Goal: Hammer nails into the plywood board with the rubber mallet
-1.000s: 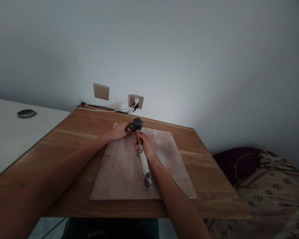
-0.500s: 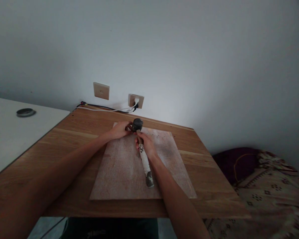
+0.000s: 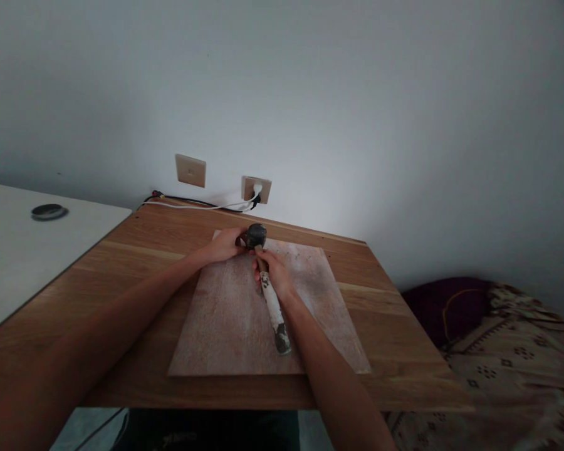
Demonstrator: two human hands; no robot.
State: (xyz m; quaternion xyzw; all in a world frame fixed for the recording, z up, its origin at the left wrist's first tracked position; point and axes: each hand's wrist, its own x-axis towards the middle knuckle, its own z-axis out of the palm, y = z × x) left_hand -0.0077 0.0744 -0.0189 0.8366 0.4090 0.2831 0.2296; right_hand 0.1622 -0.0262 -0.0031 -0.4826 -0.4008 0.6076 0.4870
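My right hand (image 3: 276, 270) is wrapped round the upper handle of a hammer (image 3: 273, 305), close below its dark, rounded head. The handle's lower part is covered in worn white, and its end points toward me. My left hand (image 3: 225, 245) rests near the far edge of a thin, reddish-brown board (image 3: 230, 332). Its fingers are curled together right beside the hammer head, which partly hides the fingertips. Whatever they pinch is too small or too covered to make out.
The board lies on a wooden table (image 3: 380, 326) against a wall. White and black cables (image 3: 202, 205) run along the back to a wall socket (image 3: 256, 190). On the left is a white tabletop (image 3: 9, 250) with a round dark object (image 3: 47, 212). Patterned cloth (image 3: 502, 369) lies at right.
The hammer head has shifted slightly left, toward the fingers of my left hand, and my right hand moved with it. My left hand has stayed nearly in place.
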